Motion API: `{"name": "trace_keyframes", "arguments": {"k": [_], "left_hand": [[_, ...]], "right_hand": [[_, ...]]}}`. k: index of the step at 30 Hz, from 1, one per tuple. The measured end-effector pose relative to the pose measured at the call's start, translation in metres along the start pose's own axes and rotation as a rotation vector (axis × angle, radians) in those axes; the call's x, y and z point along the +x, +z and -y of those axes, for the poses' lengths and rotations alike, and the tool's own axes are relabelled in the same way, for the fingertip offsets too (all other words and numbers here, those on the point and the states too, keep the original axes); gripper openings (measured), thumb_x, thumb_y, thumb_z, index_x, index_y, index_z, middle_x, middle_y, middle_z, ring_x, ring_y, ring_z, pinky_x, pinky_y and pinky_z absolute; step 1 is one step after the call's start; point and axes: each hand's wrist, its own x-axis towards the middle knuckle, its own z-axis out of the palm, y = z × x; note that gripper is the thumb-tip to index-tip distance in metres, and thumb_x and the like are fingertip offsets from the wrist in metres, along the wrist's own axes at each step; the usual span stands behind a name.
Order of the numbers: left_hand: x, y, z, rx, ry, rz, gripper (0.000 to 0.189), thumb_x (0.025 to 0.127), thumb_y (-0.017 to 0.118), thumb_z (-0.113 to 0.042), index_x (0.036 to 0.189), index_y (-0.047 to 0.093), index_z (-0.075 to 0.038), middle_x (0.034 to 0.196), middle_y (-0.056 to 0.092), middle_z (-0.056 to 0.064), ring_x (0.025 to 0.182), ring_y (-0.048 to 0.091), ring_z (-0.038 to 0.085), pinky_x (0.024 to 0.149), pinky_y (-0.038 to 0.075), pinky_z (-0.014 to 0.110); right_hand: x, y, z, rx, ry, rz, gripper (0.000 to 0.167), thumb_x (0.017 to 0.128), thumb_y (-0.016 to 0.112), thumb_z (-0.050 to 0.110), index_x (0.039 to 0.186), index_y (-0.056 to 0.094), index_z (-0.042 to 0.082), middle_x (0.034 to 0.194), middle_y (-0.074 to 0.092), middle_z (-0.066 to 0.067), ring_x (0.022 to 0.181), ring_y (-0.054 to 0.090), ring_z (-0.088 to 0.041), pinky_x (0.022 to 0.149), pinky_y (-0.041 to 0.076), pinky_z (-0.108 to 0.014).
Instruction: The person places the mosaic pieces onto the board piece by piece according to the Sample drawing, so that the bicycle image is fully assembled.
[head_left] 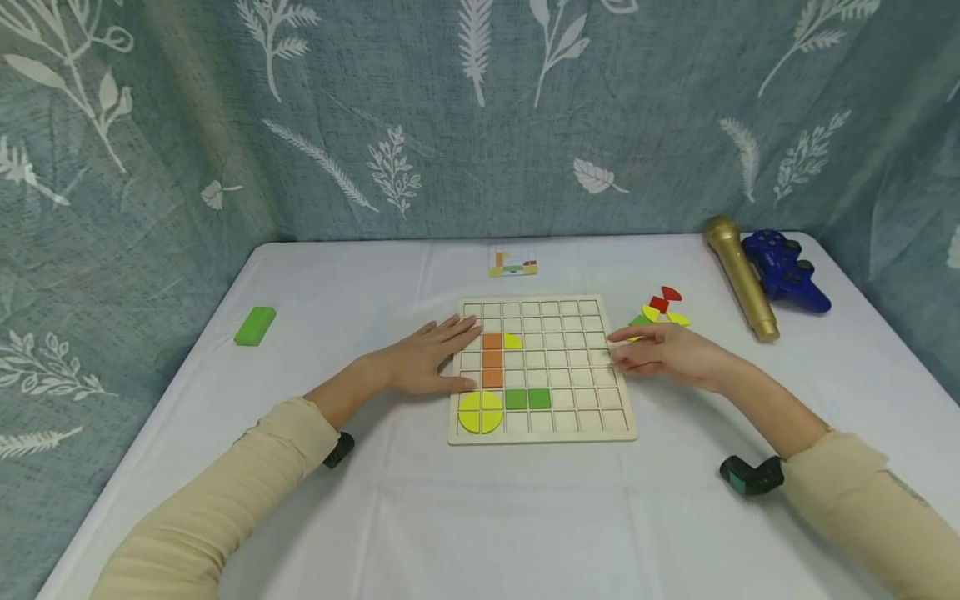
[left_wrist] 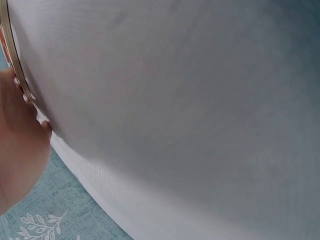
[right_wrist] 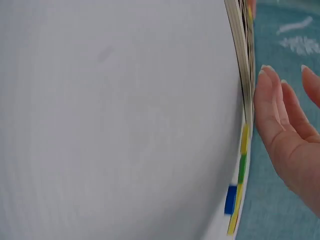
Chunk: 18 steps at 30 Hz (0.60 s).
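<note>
Board (head_left: 552,360), gridded: lying flat on white counter (head_left: 405,517), bearing in near rows yellow disc (head_left: 489,418) of four quarters and two green squares (head_left: 516,399); farther up, orange squares (head_left: 492,358) in column beside yellow quarter (head_left: 512,341). Left hand (head_left: 422,358): resting on board's left edge, fingers spread, released. Right hand (head_left: 678,354): hovering at right edge, contact unclear, fingers loosely bent, released. Loose pieces (head_left: 659,305), red, yellow and green: lying just past right hand. Green block (head_left: 255,326): lying far left. Gold microphone (head_left: 742,279): lying beside blue controller (head_left: 780,268), right. Picture card (head_left: 513,261): lying behind board. Curtain (head_left: 510,175): hanging beyond.
</note>
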Motion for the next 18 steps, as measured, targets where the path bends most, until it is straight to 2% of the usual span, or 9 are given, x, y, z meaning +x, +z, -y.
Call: {"name": "trace_keyframes", "arguments": {"k": [3,7,14,18], "left_hand": [[0.0,0.0,-0.001,-0.005,0.001,-0.003,0.088,0.092,0.045,-0.063,0.155,0.006,-0.015,0.159,-0.003,0.003,0.144,-0.006,0.023,0.114,-0.001,0.046],[0.0,0.0,-0.001,0.003,-0.01,-0.001,0.087,0.092,0.045,-0.063,0.155,0.005,-0.016,0.159,-0.003,0.002,0.144,-0.006,0.022,0.114,-0.001,0.045],[0.001,0.0,-0.001,0.0,-0.011,0.001,0.087,0.093,0.045,-0.062,0.155,0.006,-0.016,0.159,-0.003,0.002,0.144,-0.006,0.022,0.114,-0.001,0.046],[0.0,0.001,-0.001,0.001,-0.007,0.003,0.087,0.093,0.045,-0.062,0.155,0.005,-0.016,0.159,-0.003,0.002,0.143,-0.006,0.022,0.114,-0.001,0.045]], "right_hand": [[-0.002,-0.014,-0.001,0.034,-0.007,-0.038,0.056,0.096,0.059,0.009,0.141,0.032,-0.011,0.121,0.059,-0.017,0.103,0.061,-0.015,0.092,0.048,-0.031],[-0.003,-0.029,-0.003,-0.018,-0.019,-0.088,0.061,0.094,0.063,0.012,0.143,0.032,-0.009,0.124,0.055,-0.017,0.103,0.061,-0.013,0.093,0.047,-0.029],[-0.001,-0.043,-0.008,-0.293,-0.094,-0.233,0.05,0.093,0.064,0.013,0.136,0.046,-0.003,0.124,0.056,-0.021,0.1,0.058,-0.009,0.083,0.048,-0.019],[0.004,-0.046,-0.008,-0.411,-0.188,-0.264,0.043,0.092,0.062,0.002,0.132,0.049,-0.007,0.12,0.057,-0.024,0.104,0.058,-0.024,0.08,0.049,-0.018]]}}
